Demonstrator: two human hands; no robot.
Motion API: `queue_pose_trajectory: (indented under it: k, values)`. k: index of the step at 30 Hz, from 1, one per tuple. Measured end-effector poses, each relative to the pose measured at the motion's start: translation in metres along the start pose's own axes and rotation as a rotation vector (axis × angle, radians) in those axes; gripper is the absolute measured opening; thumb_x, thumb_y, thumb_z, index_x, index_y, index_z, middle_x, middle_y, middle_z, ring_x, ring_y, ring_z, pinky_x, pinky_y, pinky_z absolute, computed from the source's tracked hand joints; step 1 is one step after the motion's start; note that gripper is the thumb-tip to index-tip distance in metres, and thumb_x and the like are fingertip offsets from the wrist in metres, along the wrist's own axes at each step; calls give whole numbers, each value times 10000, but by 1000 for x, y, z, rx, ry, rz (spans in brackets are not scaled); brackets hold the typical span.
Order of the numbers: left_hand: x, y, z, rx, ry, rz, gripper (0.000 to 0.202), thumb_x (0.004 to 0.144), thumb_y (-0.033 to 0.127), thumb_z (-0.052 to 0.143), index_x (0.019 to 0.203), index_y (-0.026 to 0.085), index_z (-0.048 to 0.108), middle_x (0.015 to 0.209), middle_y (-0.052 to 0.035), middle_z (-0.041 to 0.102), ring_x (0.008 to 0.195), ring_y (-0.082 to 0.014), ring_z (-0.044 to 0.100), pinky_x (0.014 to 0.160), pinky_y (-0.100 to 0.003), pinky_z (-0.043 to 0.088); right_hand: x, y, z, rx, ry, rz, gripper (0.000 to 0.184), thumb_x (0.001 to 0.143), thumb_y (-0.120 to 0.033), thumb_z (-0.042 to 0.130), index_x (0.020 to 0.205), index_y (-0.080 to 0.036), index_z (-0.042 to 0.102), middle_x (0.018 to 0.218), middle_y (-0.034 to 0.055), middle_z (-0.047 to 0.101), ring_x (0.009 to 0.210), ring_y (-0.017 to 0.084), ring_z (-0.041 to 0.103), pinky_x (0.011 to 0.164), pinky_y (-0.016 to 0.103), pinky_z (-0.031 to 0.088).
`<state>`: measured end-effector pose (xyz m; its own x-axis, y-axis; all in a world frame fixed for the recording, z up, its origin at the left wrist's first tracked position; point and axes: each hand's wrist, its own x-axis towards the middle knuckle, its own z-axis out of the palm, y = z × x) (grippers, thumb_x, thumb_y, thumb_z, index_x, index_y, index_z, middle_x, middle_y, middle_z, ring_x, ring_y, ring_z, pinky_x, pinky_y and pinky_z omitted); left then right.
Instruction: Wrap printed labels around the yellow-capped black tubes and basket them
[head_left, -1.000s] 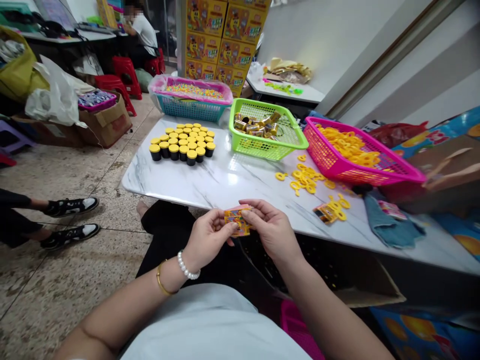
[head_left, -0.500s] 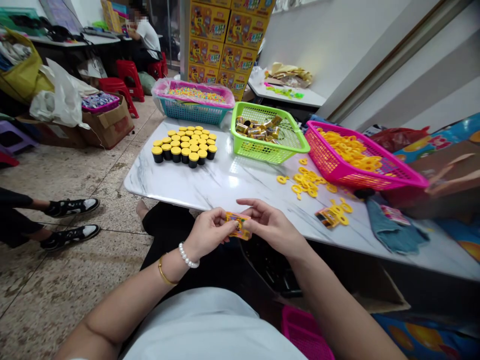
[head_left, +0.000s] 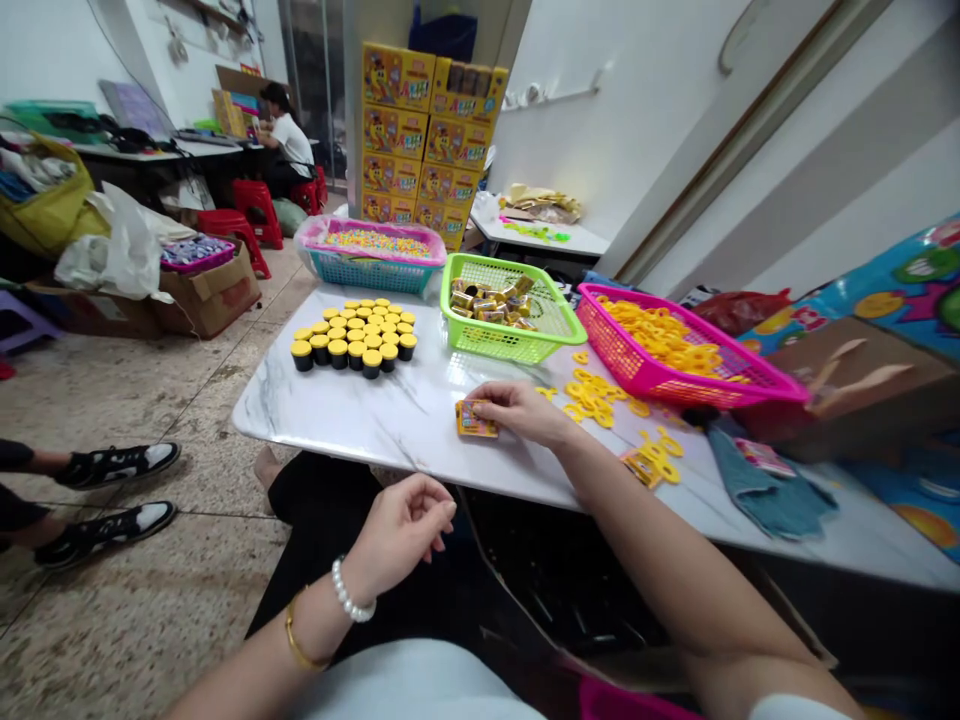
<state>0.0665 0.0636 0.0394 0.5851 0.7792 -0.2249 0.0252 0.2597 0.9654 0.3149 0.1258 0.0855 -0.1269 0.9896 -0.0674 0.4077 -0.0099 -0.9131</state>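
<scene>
**Right hand** [head_left: 521,412]: reaches forward onto the marble table [head_left: 330,415], fingers [head_left: 487,398] extended and lying over the printed card packet [head_left: 476,420]; whether they pinch it or only press it down, the view does not settle.

**Left hand** [head_left: 397,530]: raised above the lap, off the table, half open with fingers loosely curled, holding nothing; a pearl bracelet [head_left: 346,592] and a gold bangle [head_left: 298,645] sit on that wrist.

**Packet**: flat on the table, just beyond and between the hands, touching the right hand's fingers; its long axis runs roughly crosswise to the person, slightly tilted. The right hand is nearer; the left is well apart from it.

**Past the right hand**: loose yellow plastic rings [head_left: 592,402], then a second packet [head_left: 640,467] among more rings.

**Ahead of the hands**: a green plastic basket [head_left: 551,345] of gold-wrapped rolls, and a pink plastic basket [head_left: 675,388] of yellow rings.

**Ahead and left of the hands**: black jars with yellow lids [head_left: 352,340], standing in a tight block.
</scene>
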Motion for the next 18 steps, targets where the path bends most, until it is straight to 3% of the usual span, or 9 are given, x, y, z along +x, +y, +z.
queue_pose_trajectory:
  k: [2, 4, 8, 14, 18]
  values:
    - [-5, 7, -2, 67, 83, 77, 261, 818, 420, 676, 875, 169, 632, 694, -13, 640, 530, -116, 580, 446, -209, 449, -1, -1, 6, -20, -36, -47, 272, 763, -397, 734, 921, -177, 757, 806, 26, 759, 665, 144, 664, 608, 254, 514]
    - [-6, 19, -6, 203, 200, 243, 187, 828, 359, 676, 885, 182, 655, 722, -19, 662, 592, -125, 600, 535, -226, 482, 0, 2, 10, -99, -1, -83, 248, 777, -373, 715, 926, -182, 764, 813, 27, 757, 688, 150, 664, 623, 257, 519]
    - [-4, 35, -12, 444, 327, 456, 107, 849, 299, 663, 890, 200, 667, 753, -23, 688, 629, -136, 601, 606, -247, 478, 10, 17, 3, -214, 248, -109, 276, 835, -369, 632, 972, -166, 759, 842, 50, 763, 702, 166, 673, 635, 286, 543]
    - [-1, 15, -11, 617, 379, 599, 48, 833, 232, 672, 870, 201, 672, 825, -58, 707, 793, -209, 638, 754, -332, 497, 11, 34, -9, -398, 505, -159, 319, 766, -375, 747, 1011, -171, 769, 962, 103, 735, 787, 203, 656, 780, 372, 541]
    - [-9, 5, -14, 638, 340, 619, 52, 866, 227, 646, 895, 193, 671, 838, -59, 713, 813, -202, 645, 746, -315, 504, -4, 36, -2, -665, 504, -299, 330, 869, -357, 667, 1151, -202, 740, 1107, 112, 719, 952, 238, 656, 869, 399, 520]
